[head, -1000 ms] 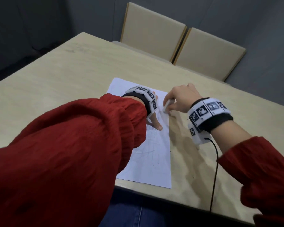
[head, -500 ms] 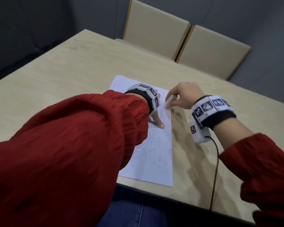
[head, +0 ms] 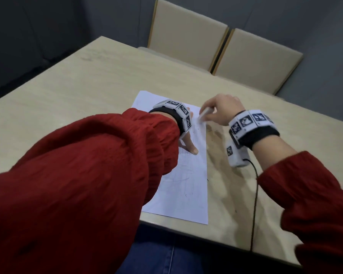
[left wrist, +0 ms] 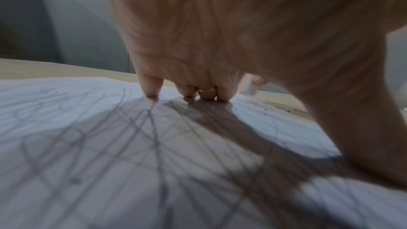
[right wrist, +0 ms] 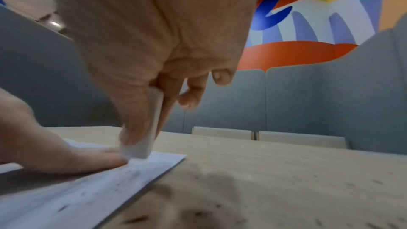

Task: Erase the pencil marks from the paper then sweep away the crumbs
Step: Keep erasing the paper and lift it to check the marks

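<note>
Your left hand [head: 188,142] flat, fingers straight, pressing the paper [head: 188,186] to the desk [head: 87,91], your right hand [head: 223,109] pinching a white eraser [right wrist: 144,145], its tip on the paper's far corner just beyond your left fingertips, crumbs [right wrist: 198,213] on the desk beneath your right wrist.

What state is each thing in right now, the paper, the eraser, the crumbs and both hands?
paper: flat on the table, pencil marks remaining
eraser: pinched, tip on the paper's far right edge
crumbs: scattered beside the paper, unswept
left hand: fingertips pressing the paper down
right hand: gripping the eraser
</note>
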